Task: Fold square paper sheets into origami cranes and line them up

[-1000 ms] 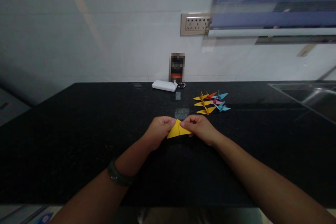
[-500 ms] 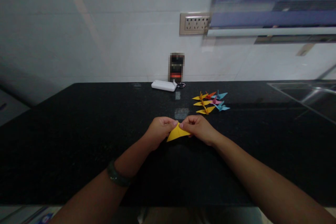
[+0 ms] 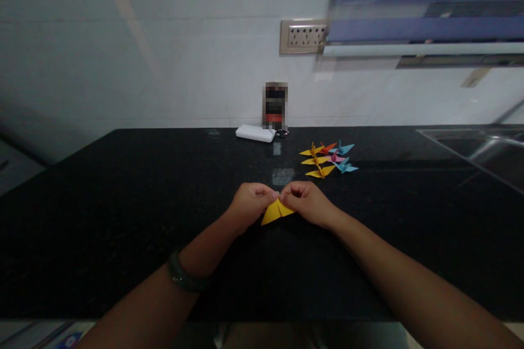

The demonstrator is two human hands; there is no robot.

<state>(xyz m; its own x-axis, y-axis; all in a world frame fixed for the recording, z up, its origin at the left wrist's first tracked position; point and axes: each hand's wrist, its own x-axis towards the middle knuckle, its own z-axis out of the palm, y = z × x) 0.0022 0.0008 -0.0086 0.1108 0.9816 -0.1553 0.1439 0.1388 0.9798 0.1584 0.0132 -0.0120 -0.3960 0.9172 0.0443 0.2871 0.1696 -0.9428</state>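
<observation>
A folded yellow paper [image 3: 275, 211] sits just above the black countertop [image 3: 123, 202], pinched at its top point between both hands. My left hand [image 3: 249, 204] grips its left side with thumb and fingers closed. My right hand [image 3: 309, 203] pinches its right side, fingers curled. The paper's lower edges fan out below the fingertips. A dark band circles my left wrist.
Several finished paper cranes [image 3: 327, 160] in yellow, orange, pink and blue lie behind my right hand. A white flat box [image 3: 256, 132] and a small dark object stand by the wall. A steel sink [image 3: 483, 147] lies at the far right. A wall socket [image 3: 303, 36] sits above.
The yellow paper has dropped slightly and flattened, its visible triangle smaller. Both hands have closed nearer together over its top point.
</observation>
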